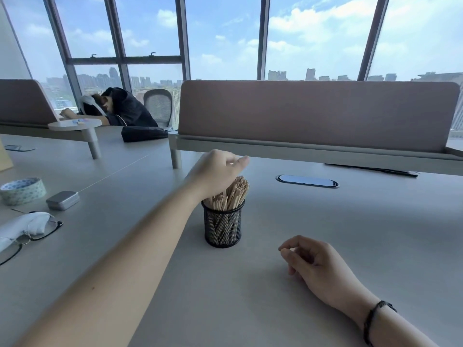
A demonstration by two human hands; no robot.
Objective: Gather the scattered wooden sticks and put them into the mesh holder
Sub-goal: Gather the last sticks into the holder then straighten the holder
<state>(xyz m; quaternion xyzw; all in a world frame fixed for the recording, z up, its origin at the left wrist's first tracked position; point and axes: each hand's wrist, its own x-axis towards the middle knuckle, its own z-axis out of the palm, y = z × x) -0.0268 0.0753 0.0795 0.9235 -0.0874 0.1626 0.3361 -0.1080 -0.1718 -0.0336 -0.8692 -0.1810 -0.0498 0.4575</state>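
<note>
A black mesh holder (223,227) stands on the grey desk (350,246), a little left of the middle. It is packed with wooden sticks (236,192) that lean to the right and poke above its rim. My left hand (215,171) hovers just over and behind the stick tops, back towards me, thumb stretched to the right and off the sticks. Its fingers are partly hidden and I see nothing held. My right hand (310,259) rests on the desk to the holder's right, fingers loosely curled and empty. No loose sticks show on the desk.
At the left lie a roll of patterned tape (22,190), a small metal tin (62,200), glasses (32,234) and a white cloth (22,226). A padded divider (313,113) and a cable port (307,181) sit behind. A person (117,108) slumps at the far desk.
</note>
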